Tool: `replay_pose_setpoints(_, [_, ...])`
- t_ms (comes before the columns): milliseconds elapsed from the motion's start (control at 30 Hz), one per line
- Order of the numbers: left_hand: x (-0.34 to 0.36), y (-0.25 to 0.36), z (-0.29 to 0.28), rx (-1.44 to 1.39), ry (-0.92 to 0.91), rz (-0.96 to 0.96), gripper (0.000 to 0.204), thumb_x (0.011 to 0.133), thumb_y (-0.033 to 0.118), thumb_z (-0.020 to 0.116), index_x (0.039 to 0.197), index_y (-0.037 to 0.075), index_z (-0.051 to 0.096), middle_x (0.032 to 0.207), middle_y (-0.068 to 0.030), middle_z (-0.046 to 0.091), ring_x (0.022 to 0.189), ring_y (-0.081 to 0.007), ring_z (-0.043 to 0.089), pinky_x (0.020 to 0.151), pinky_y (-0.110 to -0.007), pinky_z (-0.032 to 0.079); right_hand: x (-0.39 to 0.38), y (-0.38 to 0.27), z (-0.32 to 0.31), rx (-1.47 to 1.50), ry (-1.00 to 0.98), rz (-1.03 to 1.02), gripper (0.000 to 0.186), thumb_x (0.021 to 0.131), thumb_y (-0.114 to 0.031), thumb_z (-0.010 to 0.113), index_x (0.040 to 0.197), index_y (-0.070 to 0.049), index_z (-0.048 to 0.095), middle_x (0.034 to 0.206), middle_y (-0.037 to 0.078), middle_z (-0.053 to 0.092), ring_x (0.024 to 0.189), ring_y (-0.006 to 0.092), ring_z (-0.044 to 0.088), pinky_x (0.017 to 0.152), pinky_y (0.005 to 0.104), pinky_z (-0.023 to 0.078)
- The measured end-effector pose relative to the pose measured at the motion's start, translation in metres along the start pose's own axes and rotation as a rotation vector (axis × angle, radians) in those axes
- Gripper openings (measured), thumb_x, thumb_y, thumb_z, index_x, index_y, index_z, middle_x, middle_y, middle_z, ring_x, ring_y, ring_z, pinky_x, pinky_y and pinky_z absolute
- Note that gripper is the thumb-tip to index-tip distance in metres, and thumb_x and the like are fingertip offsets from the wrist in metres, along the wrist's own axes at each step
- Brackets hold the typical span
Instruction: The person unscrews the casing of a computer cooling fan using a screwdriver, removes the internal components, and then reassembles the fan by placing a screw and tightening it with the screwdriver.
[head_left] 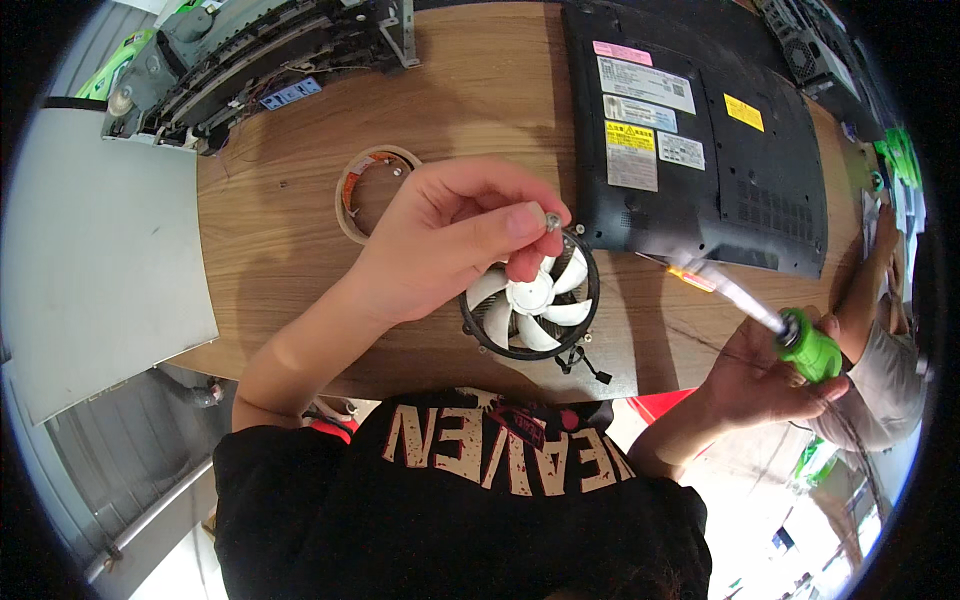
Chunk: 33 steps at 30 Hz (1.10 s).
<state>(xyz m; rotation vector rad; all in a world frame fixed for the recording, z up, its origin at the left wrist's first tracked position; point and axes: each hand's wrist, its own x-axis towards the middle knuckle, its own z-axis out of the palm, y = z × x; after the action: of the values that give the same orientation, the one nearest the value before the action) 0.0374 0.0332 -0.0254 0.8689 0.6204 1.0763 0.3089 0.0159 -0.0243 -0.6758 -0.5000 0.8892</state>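
My left hand (pixel 440 235) is raised above the table, pinching a small silver screw (pixel 553 222) between thumb and index finger. Just below it lies a round cooling fan (pixel 532 296) with white blades in a black frame, partly covered by the hand. A short black cable with a connector (pixel 600 377) trails from the fan's near side. On the right, my right hand (pixel 755 375) grips a screwdriver (pixel 812 345) by its green handle. Its shaft points up and left toward the laptop's near edge, smeared by motion.
A black laptop (pixel 690 215) lies underside up at the back right. Left of my hand, a tape roll (pixel 345 205) encircles a few tiny screws. Machine parts (pixel 270 70) stand at the back left beside a white panel (pixel 130 240). Another person's arm (pixel 868 290) shows far right.
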Motion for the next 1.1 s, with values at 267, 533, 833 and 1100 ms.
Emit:
replay_pose_setpoints(267, [0.001,-0.008,0.014,-0.079,-0.015,-0.048,0.018,0.092,0.018,0.055,0.096,0.001,0.055,0.087,-0.0069,0.055,0.069,-0.0100,0.050,0.060,-0.021,0.042,-0.004,-0.003,-0.004,-0.300,-0.184,-0.134,0.061,0.082,-0.058,0.055,0.097,0.001,0.047,0.070,0.009,0.043,0.055,0.0181,0.042,0.049,0.0341,0.039])
replay_pose_setpoints(533, [-0.004,0.007,-0.001,0.301,0.048,0.126,0.015,0.088,0.002,0.057,0.103,-0.001,0.058,0.096,-0.0094,0.063,0.089,-0.0121,0.060,0.078,-0.024,0.048,0.005,-0.004,-0.044,-0.154,-0.101,-0.058,0.047,0.084,-0.048,0.051,0.094,-0.002,0.049,0.075,0.008,0.045,0.061,0.0181,0.047,0.056,0.0339,0.042])
replay_pose_setpoints(833, [-0.022,0.009,0.027,1.585,-0.142,0.104,0.085,0.058,0.023,0.082,0.132,0.008,0.044,0.131,-0.0173,0.044,0.119,-0.0336,0.045,0.100,-0.043,0.035,0.010,-0.014,-0.061,-0.121,0.119,-0.082,0.036,0.084,-0.039,0.055,0.093,-0.004,0.052,0.082,0.006,0.050,0.066,0.0194,0.049,0.058,0.0343,0.043])
replay_pose_setpoints(1100, [-0.022,-0.012,0.020,1.441,-0.074,0.105,0.101,0.049,0.010,0.080,0.139,0.013,0.035,0.123,-0.0175,0.040,0.110,-0.0359,0.045,0.092,-0.042,0.039,0.000,-0.011,-0.076,-0.183,0.181,-0.040,0.041,0.086,-0.041,0.051,0.097,-0.002,0.055,0.090,0.009,0.052,0.076,0.0190,0.050,0.070,0.0356,0.045])
